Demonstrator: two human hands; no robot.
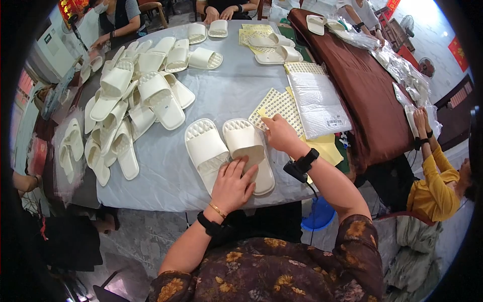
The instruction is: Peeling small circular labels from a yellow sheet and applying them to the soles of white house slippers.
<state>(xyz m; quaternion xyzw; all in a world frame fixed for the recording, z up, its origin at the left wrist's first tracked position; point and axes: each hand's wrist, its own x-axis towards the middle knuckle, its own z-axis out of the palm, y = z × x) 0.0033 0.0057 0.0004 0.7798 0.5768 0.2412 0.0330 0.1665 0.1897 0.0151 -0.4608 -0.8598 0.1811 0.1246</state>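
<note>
A pair of cream slippers lies side by side at the table's near edge, toes pointing away: a left slipper (205,151) and a right slipper (247,151). My left hand (231,185) rests over their inner edges with fingers stretched, the fingertips at the strap opening of the right slipper. Just right of the pair, my right hand (282,133) has its thumb and forefinger pinched at the corner of a yellow sticker sheet (283,106) covered in rows of small labels. Whether a single label sits between those fingertips is too small to tell.
A heap of cream slippers (161,99) covers the table's left side. Beside the sticker sheets lies a white plastic packet (319,103). A brown-covered surface (347,85) borders the right. Other people work around the tables. A blue bucket (318,214) stands on the floor.
</note>
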